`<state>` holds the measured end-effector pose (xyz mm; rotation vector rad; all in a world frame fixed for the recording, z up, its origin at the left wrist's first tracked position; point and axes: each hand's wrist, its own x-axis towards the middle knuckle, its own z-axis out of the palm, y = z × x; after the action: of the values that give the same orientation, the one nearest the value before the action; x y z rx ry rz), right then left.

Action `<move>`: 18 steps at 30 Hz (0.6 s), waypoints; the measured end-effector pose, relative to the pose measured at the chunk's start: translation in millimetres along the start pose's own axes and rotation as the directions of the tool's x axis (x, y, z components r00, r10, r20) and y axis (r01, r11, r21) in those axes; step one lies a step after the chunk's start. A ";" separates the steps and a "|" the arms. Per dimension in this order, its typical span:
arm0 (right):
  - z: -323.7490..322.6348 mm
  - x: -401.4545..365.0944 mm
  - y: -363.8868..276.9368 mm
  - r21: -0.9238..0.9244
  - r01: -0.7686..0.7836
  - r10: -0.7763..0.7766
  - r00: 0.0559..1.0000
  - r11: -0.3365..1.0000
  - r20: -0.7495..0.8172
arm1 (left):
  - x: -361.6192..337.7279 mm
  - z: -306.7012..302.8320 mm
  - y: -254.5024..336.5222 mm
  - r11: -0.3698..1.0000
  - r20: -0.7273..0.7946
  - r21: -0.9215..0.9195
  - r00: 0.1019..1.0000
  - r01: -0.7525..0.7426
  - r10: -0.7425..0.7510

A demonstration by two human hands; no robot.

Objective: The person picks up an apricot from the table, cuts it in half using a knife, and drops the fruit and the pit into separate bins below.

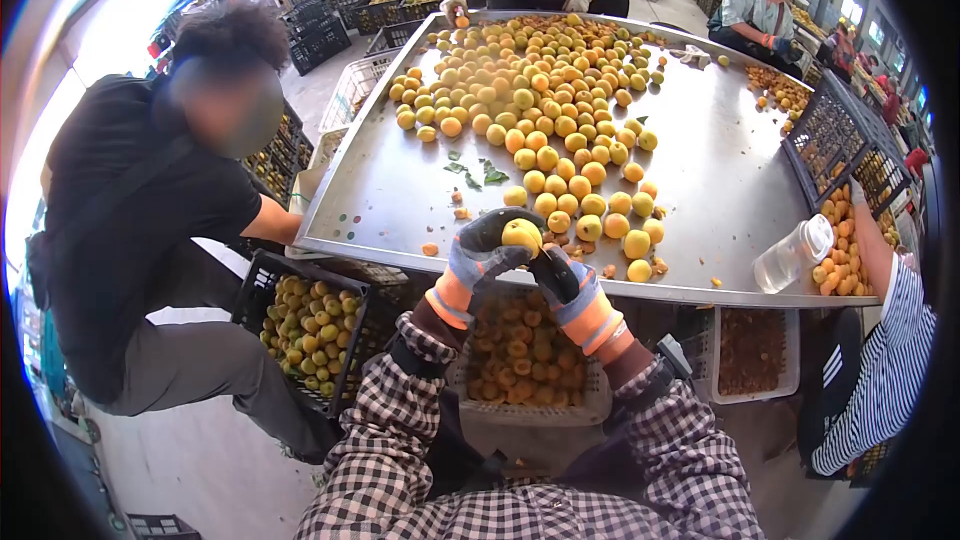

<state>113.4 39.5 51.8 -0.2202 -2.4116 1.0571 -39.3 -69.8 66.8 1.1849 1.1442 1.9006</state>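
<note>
Both my hands are in gloves with dark fingers and orange cuffs, raised at the near edge of the metal table (400, 190). My left hand (480, 255) has its fingers wrapped round a yellow apricot (521, 234). Against the right side of that fruit, my right hand (572, 290) has its fingertips pressed together; anything small between them is hidden. Many yellow and orange apricots (555, 125) lie in a pile just beyond my hands. Below my hands, a light crate (535, 414) holds orange-brown fruit pieces.
A person in dark clothes (130, 170) leans at the left beside a black crate of fruit (310, 330). A clear jar (793, 255) stands at the table's right, near a striped sleeve (885, 360). A white crate (757, 352) holds brown bits. Other people stand beyond the table.
</note>
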 end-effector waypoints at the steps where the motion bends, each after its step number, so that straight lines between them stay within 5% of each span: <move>1: 0.0 -0.7 -1.7 0.003 0.007 -0.007 1.000 1.000 0.002 | 0.9 0.5 2.1 1.000 -0.004 0.006 1.000 -0.004 0.004; 3: -1.3 -2.5 -0.5 -0.046 0.121 -0.122 0.992 0.992 -0.029 | 2.1 0.7 7.6 0.994 0.053 -0.081 0.997 0.067 -0.063; 5: -0.6 0.0 0.8 0.016 0.148 -0.147 0.989 0.989 -0.034 | 5.5 -5.5 7.6 0.996 0.113 0.041 0.990 0.082 -0.086; 8: -3.0 0.1 -0.3 0.017 0.024 -0.024 0.999 1.000 -0.027 | 4.3 -7.1 10.5 0.992 0.092 0.106 0.993 0.066 -0.076; 11: -6.2 -0.1 -17.9 0.034 -0.040 0.044 0.993 0.999 -0.109 | 5.0 -2.6 9.0 0.998 0.037 -0.008 0.997 0.063 -0.062; 13: 13.1 -3.3 -1.0 -0.063 0.043 -0.053 0.984 0.997 -0.168 | 1.6 6.3 0.0 0.994 -0.105 -0.107 0.994 0.026 -0.038; 14: 19.3 -0.7 0.4 -0.199 0.148 -0.187 0.962 0.969 -0.197 | -1.3 17.5 4.9 0.960 -0.139 -0.261 0.980 0.102 -0.142; 15: 21.9 -0.1 2.6 -0.146 0.079 -0.101 0.984 0.986 -0.147 | -4.4 32.5 3.3 0.897 -0.214 -0.436 0.959 0.074 -0.183; 18: 15.0 4.1 -5.9 -0.118 0.062 -0.079 0.987 0.991 -0.141 | -5.6 32.6 4.4 0.868 -0.173 -0.473 0.949 0.154 -0.262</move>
<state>102.6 27.1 49.0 -0.2397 -2.3322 0.8436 -7.6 -65.0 75.9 0.5678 0.8294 2.0218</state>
